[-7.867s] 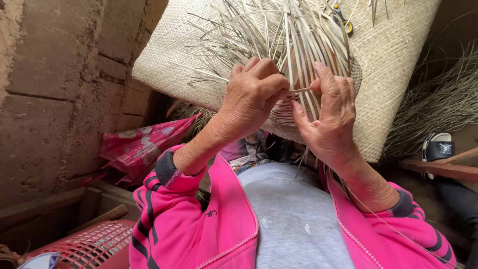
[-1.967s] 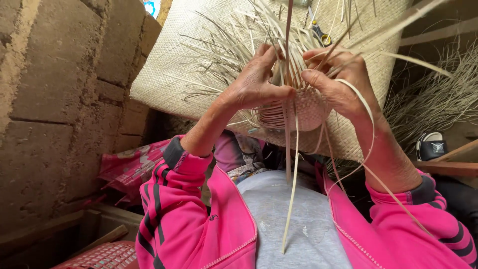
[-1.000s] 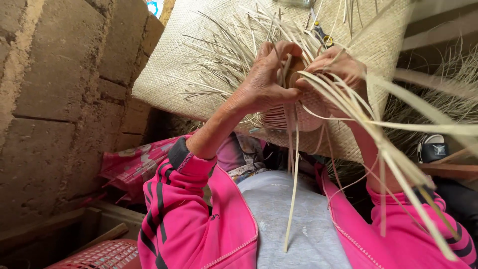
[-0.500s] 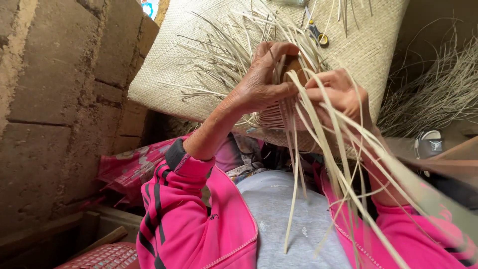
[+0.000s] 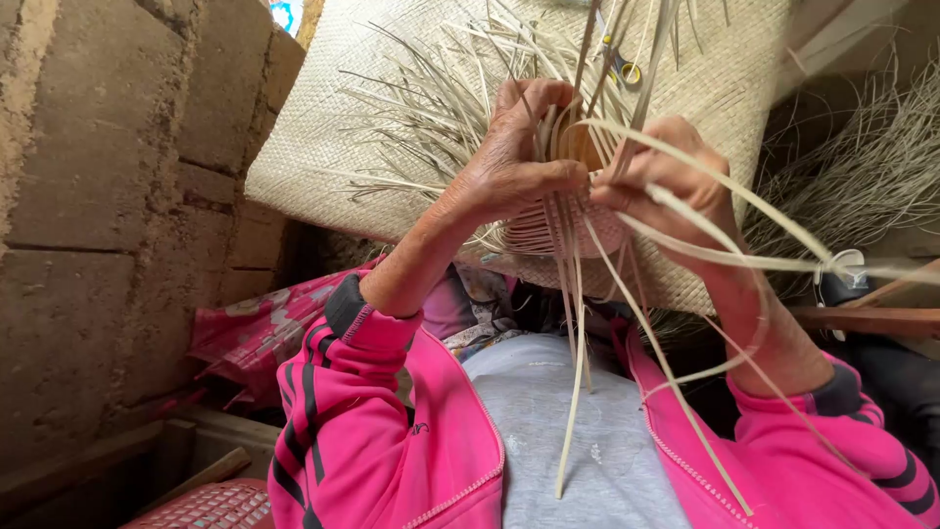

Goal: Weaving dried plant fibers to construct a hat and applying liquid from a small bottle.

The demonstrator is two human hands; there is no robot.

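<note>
While the mud-brick wall (image 5: pixel 108 196) fills the left of the frame, one left hand (image 5: pixel 514 171) pinches the small woven piece (image 5: pixel 573 230) at centre, its grip closed on upright strands. One right hand (image 5: pixel 666 191) has pulled a few long straw strips (image 5: pixel 744 220) rightward since a moment ago, drawing another weave tight. One large woven mat (image 5: pixel 333 147) hangs behind.

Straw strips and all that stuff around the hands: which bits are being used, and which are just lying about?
In use:
- left hand
- right hand
- small woven piece
- long straw strips

Just lying about:
- big woven mat
- loose straw pile
- pink patterned bag
- red plastic basket
- block wall
</note>
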